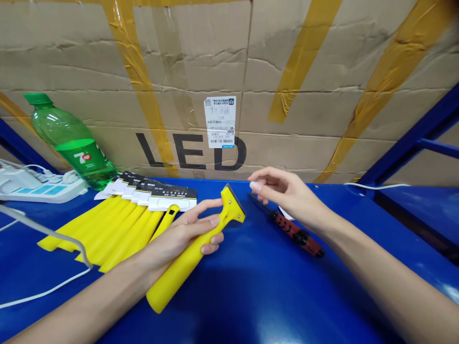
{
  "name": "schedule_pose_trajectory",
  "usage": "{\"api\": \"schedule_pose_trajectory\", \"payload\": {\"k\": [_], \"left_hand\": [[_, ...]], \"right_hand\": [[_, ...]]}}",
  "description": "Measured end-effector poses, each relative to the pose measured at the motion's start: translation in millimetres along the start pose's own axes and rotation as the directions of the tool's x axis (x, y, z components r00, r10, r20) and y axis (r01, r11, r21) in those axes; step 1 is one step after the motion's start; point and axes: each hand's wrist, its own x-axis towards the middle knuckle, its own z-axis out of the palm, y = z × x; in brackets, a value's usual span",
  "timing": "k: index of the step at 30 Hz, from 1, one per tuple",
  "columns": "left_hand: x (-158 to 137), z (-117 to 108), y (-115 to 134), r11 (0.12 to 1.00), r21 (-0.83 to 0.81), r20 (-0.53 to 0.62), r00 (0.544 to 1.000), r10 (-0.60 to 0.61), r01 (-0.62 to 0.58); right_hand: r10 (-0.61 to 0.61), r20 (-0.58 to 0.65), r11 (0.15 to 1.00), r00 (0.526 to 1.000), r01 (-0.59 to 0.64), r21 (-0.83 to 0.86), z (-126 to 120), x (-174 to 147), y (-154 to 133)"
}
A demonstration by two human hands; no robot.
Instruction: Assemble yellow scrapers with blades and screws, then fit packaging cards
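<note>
My left hand (186, 229) is wrapped round a yellow scraper (179, 274), its head with a dark blade edge tilted up to the right. Two small screws show on that head. My right hand (279, 191) hovers to the right of the blade, thumb and fingertips drawn together in a pinch; anything between them is too small or hidden to make out. Just beneath it lies a screwdriver (297, 234) with a red and black handle, its dark shaft pointing up-left below the thumb. A small white piece (286, 213) is partly covered by the right hand.
Several yellow scrapers (118, 227) with black-and-white card covers lie fanned out on the blue table (244, 296) at left. Behind them leans a green soda bottle (75, 143). A white power strip (46, 188) and cables sit far left. A large taped cardboard box (301, 138) forms the back.
</note>
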Motion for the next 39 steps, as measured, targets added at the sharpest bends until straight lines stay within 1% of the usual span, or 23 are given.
{"api": "schedule_pose_trajectory", "payload": {"k": [2,3,5,7,8,9,11,12,15,17,18,19,21,22,23,25,27,29,30,31,33,35,39], "left_hand": [[-0.2,1.2,0.8,1.0,-0.01,-0.02,1.0,-0.004,0.003],[-0.3,2.0,0.8,1.0,-0.018,-0.027,1.0,0.001,-0.001],[0.1,4.8,-0.2,0.999,-0.031,-0.043,0.999,0.022,-0.024],[2.1,9.0,-2.4,0.998,-0.041,-0.071,0.997,0.037,-0.04],[3.7,11.5,-3.8,0.998,-0.044,-0.086,0.996,0.036,-0.04],[5.7,14.2,-5.5,0.998,-0.045,-0.102,0.994,0.033,-0.038],[9.9,19.4,-9.2,0.998,-0.043,-0.128,0.991,0.032,-0.038],[11.9,21.6,-11.1,0.998,-0.04,-0.134,0.99,0.035,-0.04],[15.0,25.5,-15.8,0.999,-0.037,-0.122,0.992,0.035,-0.039],[14.4,25.6,-17.1,0.999,-0.037,-0.116,0.993,0.027,-0.031],[13.6,24.9,-17.0,0.999,-0.036,-0.12,0.992,0.023,-0.028],[12.5,23.9,-16.5,0.999,-0.034,-0.128,0.992,0.022,-0.026],[10.0,21.0,-14.7,0.999,-0.034,-0.145,0.989,0.029,-0.034],[8.6,19.2,-13.6,0.999,-0.035,-0.151,0.988,0.035,-0.041],[7.3,17.2,-12.4,0.998,-0.037,-0.155,0.987,0.04,-0.047],[4.9,12.8,-10.3,0.997,-0.044,-0.161,0.986,0.049,-0.056],[3.0,8.6,-8.5,0.996,-0.055,-0.172,0.983,0.058,-0.069],[1.8,5.1,-7.3,0.994,-0.066,-0.19,0.979,0.074,-0.088],[1.5,3.7,-6.9,0.993,-0.069,-0.2,0.976,0.082,-0.098],[1.5,2.7,-6.8,0.992,-0.072,-0.211,0.974,0.088,-0.105],[2.0,1.2,-7.0,0.991,-0.076,-0.232,0.968,0.092,-0.112],[3.0,0.4,-7.8,0.991,-0.074,-0.255,0.963,0.086,-0.108],[4.5,0.1,-9.9,0.994,-0.058,-0.279,0.958,0.071,-0.091]], "right_hand": [[-0.022,-0.072,0.977,0.997,0.006,-0.215,-15.5,-3.4,0.4],[-0.033,-0.097,0.936,0.995,-0.003,-0.352,-24.1,-6.7,3.3],[-0.039,-0.166,0.794,0.985,-0.07,-0.604,-41.0,-16.0,14.7],[-0.016,-0.256,0.672,0.967,-0.179,-0.718,-54.5,-27.0,31.1],[0.003,-0.281,0.633,0.96,-0.219,-0.743,-59.2,-32.1,39.4],[0.019,-0.286,0.614,0.958,-0.237,-0.753,-62.3,-36.6,46.6],[0.083,-0.258,0.639,0.962,-0.251,-0.727,-64.1,-42.6,55.3],[0.097,-0.252,0.635,0.963,-0.255,-0.729,-63.2,-44.3,56.1],[0.035,-0.216,0.611,0.976,-0.192,-0.768,-56.3,-46.9,46.5],[0.021,-0.135,0.628,0.991,-0.118,-0.769,-49.8,-49.2,36.0],[0.065,-0.05,0.638,0.997,-0.08,-0.766,-46.3,-50.9,31.6],[0.113,0.013,0.616,0.993,-0.06,-0.785,-42.8,-52.7,28.3],[0.152,0.048,0.544,0.987,-0.043,-0.838,-36.1,-56.1,25.6],[0.157,0.051,0.54,0.986,-0.043,-0.84,-33.4,-57.2,25.6],[0.156,0.05,0.571,0.986,-0.049,-0.819,-31.2,-57.6,26.1],[0.155,0.033,0.713,0.987,-0.088,-0.696,-29.1,-56.8,26.1],[0.159,-0.021,0.865,0.987,-0.15,-0.478,-30.6,-54.5,22.9],[0.174,-0.095,0.95,0.98,-0.193,-0.245,-35.7,-52.6,16.7],[0.186,-0.121,0.967,0.975,-0.204,-0.154,-39.6,-52.3,13.4],[0.199,-0.125,0.972,0.972,-0.212,-0.105,-44.1,-52.7,10.5],[0.233,-0.064,0.969,0.97,-0.237,-0.065,-53.8,-55.4,7.6],[0.236,0.01,0.969,0.972,-0.234,-0.083,-62.6,-59.5,9.4],[0.222,-0.039,0.959,0.974,-0.226,-0.171,-71.7,-66.0,21.0]]}}
